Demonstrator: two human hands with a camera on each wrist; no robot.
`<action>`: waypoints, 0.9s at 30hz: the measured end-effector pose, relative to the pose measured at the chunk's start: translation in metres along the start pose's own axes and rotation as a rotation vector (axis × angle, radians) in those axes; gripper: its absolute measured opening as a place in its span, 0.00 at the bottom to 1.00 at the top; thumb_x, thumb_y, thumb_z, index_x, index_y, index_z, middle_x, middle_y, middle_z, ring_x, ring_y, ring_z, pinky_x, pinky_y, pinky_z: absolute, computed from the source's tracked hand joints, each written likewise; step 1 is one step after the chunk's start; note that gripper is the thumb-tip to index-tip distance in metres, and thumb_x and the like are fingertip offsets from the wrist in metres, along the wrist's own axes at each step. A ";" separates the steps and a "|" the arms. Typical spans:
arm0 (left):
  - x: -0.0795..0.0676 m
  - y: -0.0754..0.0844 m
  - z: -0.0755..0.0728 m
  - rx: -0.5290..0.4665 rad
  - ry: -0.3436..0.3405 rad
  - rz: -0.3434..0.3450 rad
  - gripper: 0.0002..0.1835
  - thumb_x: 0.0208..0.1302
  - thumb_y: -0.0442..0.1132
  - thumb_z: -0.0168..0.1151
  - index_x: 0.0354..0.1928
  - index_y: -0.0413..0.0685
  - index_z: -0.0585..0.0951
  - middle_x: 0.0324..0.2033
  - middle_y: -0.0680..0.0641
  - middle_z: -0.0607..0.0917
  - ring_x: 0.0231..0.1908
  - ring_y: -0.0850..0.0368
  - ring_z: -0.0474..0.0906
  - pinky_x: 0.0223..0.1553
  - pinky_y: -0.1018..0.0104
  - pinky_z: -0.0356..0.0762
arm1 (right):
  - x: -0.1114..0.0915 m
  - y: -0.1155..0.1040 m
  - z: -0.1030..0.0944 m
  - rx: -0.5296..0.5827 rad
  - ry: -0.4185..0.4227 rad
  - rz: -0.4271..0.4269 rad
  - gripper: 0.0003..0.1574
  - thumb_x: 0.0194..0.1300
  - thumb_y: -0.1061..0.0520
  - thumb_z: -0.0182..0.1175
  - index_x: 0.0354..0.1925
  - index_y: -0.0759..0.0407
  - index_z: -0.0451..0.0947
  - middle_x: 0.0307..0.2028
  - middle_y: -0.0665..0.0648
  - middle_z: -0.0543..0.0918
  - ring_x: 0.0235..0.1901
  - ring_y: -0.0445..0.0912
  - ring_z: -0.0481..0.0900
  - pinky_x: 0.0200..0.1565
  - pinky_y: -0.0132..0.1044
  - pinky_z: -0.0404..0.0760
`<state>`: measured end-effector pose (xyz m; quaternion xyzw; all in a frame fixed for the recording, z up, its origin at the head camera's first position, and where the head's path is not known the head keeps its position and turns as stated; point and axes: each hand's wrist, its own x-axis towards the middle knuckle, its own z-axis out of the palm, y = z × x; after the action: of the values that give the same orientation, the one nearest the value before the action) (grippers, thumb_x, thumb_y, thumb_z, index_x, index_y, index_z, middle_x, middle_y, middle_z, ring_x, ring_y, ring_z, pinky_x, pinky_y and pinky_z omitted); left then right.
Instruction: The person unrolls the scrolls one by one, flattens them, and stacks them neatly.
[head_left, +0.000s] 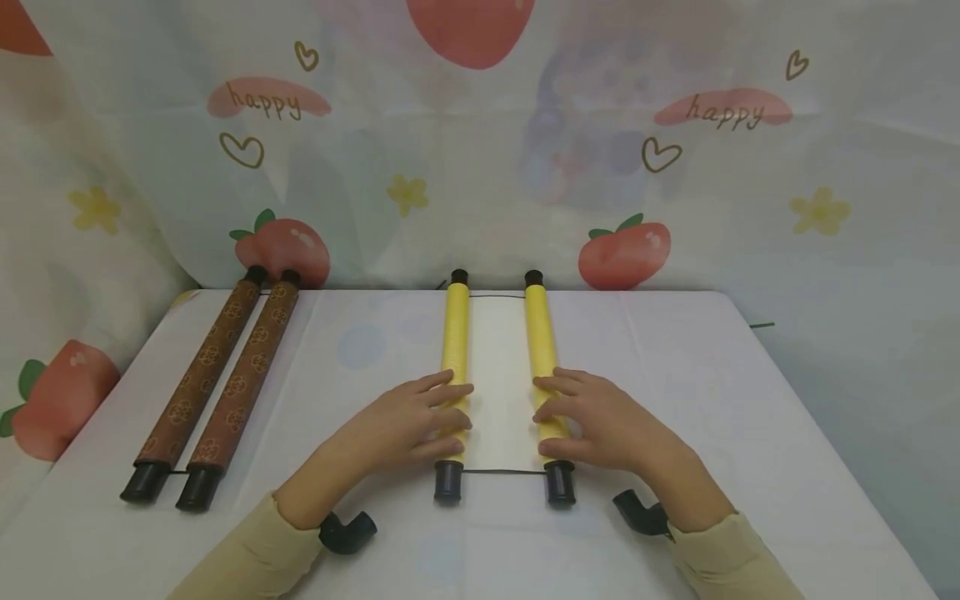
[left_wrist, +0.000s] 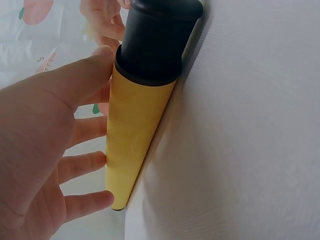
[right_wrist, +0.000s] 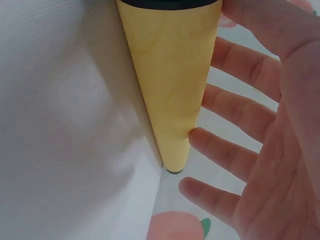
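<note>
A scroll with two yellow rolls lies partly unrolled at the middle of the table, a pale sheet [head_left: 504,383] showing between the rolls. Black knobs cap each roll's ends. Over the near part of the left yellow roll [head_left: 456,325] my left hand [head_left: 408,421] rests with fingers spread. In the left wrist view, its thumb lies beside the black knob [left_wrist: 157,40]. My right hand [head_left: 603,417] lies likewise over the right yellow roll [head_left: 540,325], fingers spread and fairly straight. The right wrist view shows these fingers [right_wrist: 220,152] along the roll's side.
To the left lies a second scroll, its two brown patterned rolls [head_left: 240,387] side by side with black ends. A black curved piece [head_left: 347,532] sits at my left wrist, another black piece [head_left: 640,512] at my right. A printed cloth [head_left: 487,167] hangs behind the white table [head_left: 675,358].
</note>
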<state>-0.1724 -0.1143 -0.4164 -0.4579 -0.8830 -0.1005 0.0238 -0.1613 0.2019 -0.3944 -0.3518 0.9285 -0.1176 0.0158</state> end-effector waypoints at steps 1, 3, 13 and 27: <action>0.000 0.000 0.000 -0.003 0.000 0.001 0.16 0.70 0.57 0.58 0.51 0.61 0.85 0.67 0.48 0.74 0.71 0.42 0.64 0.68 0.52 0.65 | 0.000 0.000 0.000 0.000 0.000 0.002 0.19 0.59 0.37 0.69 0.45 0.43 0.85 0.66 0.56 0.76 0.69 0.60 0.67 0.65 0.57 0.68; 0.000 0.000 0.000 -0.010 -0.004 -0.002 0.16 0.70 0.57 0.58 0.51 0.60 0.85 0.67 0.47 0.75 0.71 0.42 0.64 0.68 0.53 0.65 | 0.000 0.000 0.000 0.003 0.003 0.004 0.18 0.59 0.38 0.69 0.44 0.43 0.85 0.65 0.57 0.76 0.69 0.61 0.66 0.65 0.58 0.68; -0.003 0.000 -0.004 0.001 -0.001 -0.021 0.18 0.70 0.58 0.58 0.56 0.65 0.84 0.66 0.48 0.75 0.70 0.43 0.65 0.64 0.48 0.69 | -0.002 0.001 -0.002 -0.008 -0.011 0.030 0.18 0.59 0.45 0.71 0.48 0.45 0.87 0.65 0.57 0.76 0.70 0.60 0.65 0.65 0.57 0.67; -0.003 -0.002 -0.004 -0.003 0.016 -0.012 0.16 0.69 0.57 0.60 0.51 0.60 0.85 0.65 0.46 0.77 0.69 0.41 0.66 0.66 0.49 0.68 | -0.003 0.002 -0.003 -0.015 -0.008 0.045 0.17 0.59 0.50 0.68 0.48 0.45 0.86 0.65 0.57 0.76 0.69 0.61 0.66 0.65 0.58 0.68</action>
<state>-0.1722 -0.1190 -0.4132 -0.4519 -0.8853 -0.1057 0.0298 -0.1605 0.2060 -0.3924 -0.3316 0.9369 -0.1089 0.0197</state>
